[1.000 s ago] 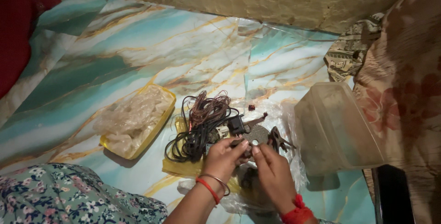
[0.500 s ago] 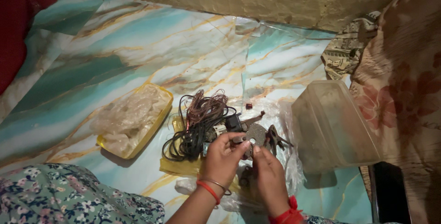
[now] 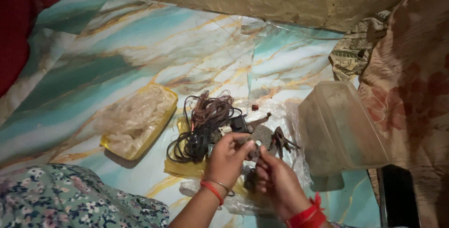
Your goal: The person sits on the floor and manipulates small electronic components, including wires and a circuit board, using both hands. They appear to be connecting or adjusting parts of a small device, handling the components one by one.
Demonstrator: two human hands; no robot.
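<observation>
Both the left hand (image 3: 228, 155) and right hand (image 3: 276, 179) pinch a round perforated metal disc (image 3: 261, 137), seemingly mid-work; tangled wires (image 3: 203, 123) lie untouched beside.

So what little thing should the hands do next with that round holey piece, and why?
Probably steady the round perforated plate with the left hand while the right hand works at its edge. Both hands' fingers already pinch it over the clear plastic sheet, and the tangled wires lie close beside, easy to snag.
</observation>
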